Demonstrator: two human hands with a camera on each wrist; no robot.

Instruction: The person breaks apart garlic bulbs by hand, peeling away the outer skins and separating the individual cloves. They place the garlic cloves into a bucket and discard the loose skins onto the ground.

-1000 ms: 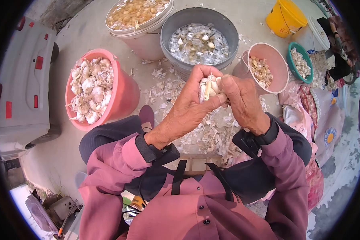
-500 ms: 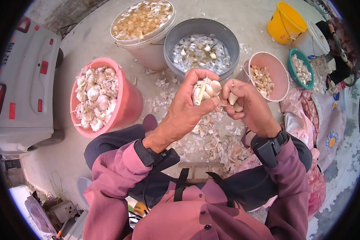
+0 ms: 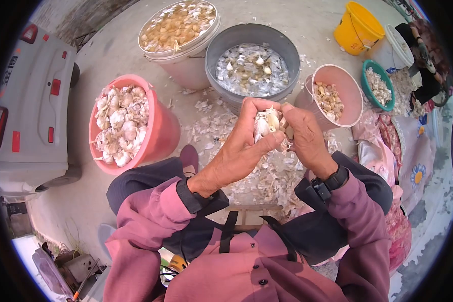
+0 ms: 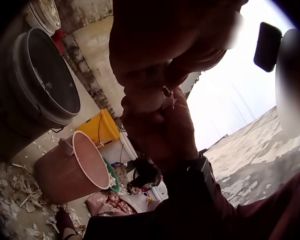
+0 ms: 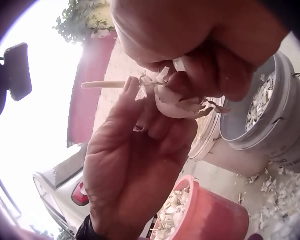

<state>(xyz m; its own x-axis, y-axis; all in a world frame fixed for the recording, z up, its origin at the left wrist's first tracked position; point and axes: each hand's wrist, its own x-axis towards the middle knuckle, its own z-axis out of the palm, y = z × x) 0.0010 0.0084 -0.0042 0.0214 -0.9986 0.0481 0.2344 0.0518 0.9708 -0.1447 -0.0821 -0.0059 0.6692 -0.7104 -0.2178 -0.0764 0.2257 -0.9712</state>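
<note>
In the head view a garlic bulb, partly broken open, sits between the two hands. My left hand grips it from the left, thumb along the near side and fingers curled behind. From the right, my right hand meets the bulb with its thumb and curled fingers, and garlic cloves show at its fingertips. The right wrist view shows the pale bulb with torn skin and a stalk sticking out past the left thumb. Shadow darkens both hands in the left wrist view.
A pink bucket full of garlic bulbs stands on the left. Ahead are a white bucket of cloves in liquid and a grey tub. Right: a pale pink bucket, green basin and yellow bucket. Skins litter the ground.
Half a second ago the right hand was drawn away from the bulb with loose cloves in its fingers. Now it is back against the bulb, which the left hand keeps gripping.
</note>
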